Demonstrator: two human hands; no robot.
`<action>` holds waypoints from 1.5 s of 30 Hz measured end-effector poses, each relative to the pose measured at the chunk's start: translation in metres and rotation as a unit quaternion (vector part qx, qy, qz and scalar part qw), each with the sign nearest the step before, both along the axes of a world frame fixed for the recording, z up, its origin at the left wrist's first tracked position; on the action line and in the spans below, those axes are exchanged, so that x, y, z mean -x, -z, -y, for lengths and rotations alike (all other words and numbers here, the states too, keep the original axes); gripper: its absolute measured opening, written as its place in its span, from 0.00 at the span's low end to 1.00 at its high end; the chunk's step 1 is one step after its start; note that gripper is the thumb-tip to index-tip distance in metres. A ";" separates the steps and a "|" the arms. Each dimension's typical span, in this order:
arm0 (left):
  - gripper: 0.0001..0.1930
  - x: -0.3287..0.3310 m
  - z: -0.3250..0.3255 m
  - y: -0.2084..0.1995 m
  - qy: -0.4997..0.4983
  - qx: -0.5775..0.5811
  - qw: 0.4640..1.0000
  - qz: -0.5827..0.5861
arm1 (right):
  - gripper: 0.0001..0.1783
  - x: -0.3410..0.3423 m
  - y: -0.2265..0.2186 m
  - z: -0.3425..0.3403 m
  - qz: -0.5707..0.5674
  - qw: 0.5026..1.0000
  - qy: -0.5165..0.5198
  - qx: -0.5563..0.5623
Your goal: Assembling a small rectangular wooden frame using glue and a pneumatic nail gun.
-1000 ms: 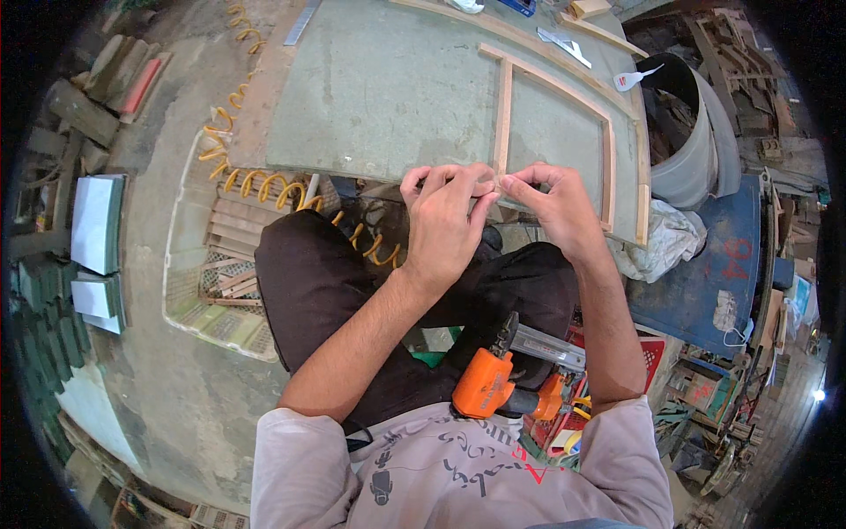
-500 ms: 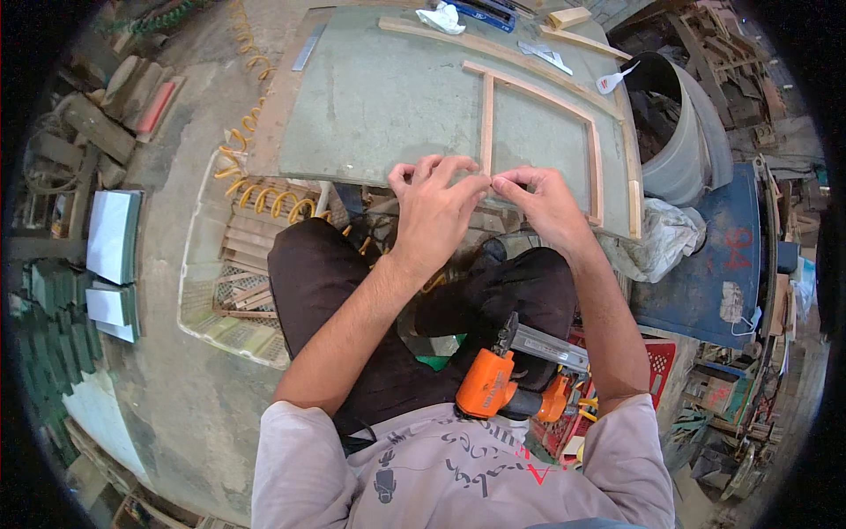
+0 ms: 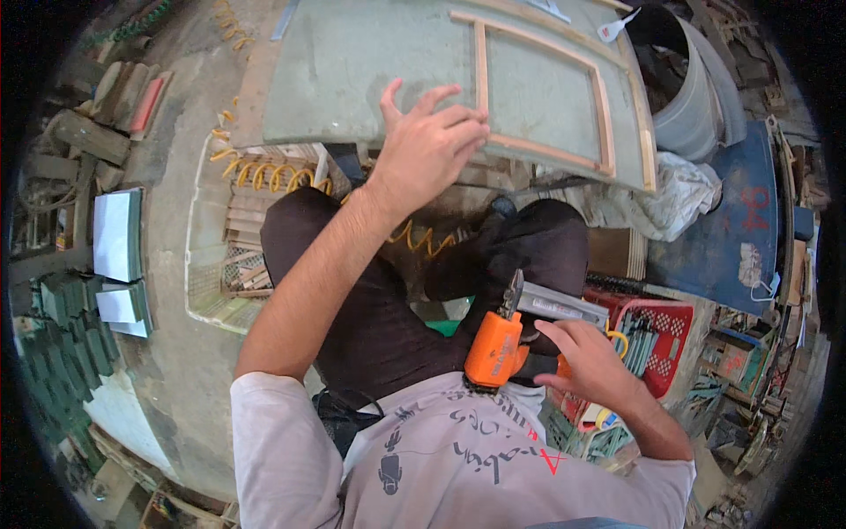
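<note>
A thin wooden frame point(image 3: 546, 151) lies on the grey-green board at my front. At its near left corner my left hand point(image 3: 429, 145) has thumb and forefinger closed on the wood, with its other fingers raised and spread. On my lap rests an orange nail gun point(image 3: 495, 351) with a silver magazine point(image 3: 564, 304). Just right of its body is my right hand point(image 3: 592, 360), palm turned toward the tool, fingers apart and holding nothing. Whether the fingertips touch the tool's handle is hard to see.
The grey-green board point(image 3: 370, 53) has wooden strips along its right edge and a white glue bottle point(image 3: 617, 25). A coiled yellow hose point(image 3: 278, 179) hangs by a pale crate point(image 3: 196, 273) at left. Right stand a red crate point(image 3: 674, 339), a crumpled white sack point(image 3: 679, 198) and a grey drum point(image 3: 696, 106).
My right hand has left the frame's corner and come down to the nail gun on my lap. The left hand stays at the corner. The whole view has tipped downward.
</note>
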State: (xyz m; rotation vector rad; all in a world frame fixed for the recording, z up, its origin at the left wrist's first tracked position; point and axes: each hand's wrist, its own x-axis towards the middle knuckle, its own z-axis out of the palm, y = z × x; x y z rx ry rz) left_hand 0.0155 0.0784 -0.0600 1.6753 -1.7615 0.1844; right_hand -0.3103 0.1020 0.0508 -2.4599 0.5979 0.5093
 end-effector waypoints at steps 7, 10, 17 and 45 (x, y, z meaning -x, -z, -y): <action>0.06 -0.003 0.005 0.005 0.010 -0.004 1.000 0.015 | 0.61 0.054 0.044 -0.034 -0.086 0.995 0.008 0.056; 0.06 -0.002 0.004 0.007 0.008 -0.007 1.000 0.020 | 0.61 0.045 0.046 -0.033 -0.097 0.994 0.000 0.045; 0.08 -0.004 0.003 0.004 0.017 0.002 1.000 0.016 | 0.61 0.020 0.032 -0.002 -0.043 0.997 -0.039 0.058; 0.11 -0.011 0.002 0.001 0.049 -0.047 0.998 0.010 | 0.59 -0.060 0.043 0.072 0.056 0.981 -0.063 0.173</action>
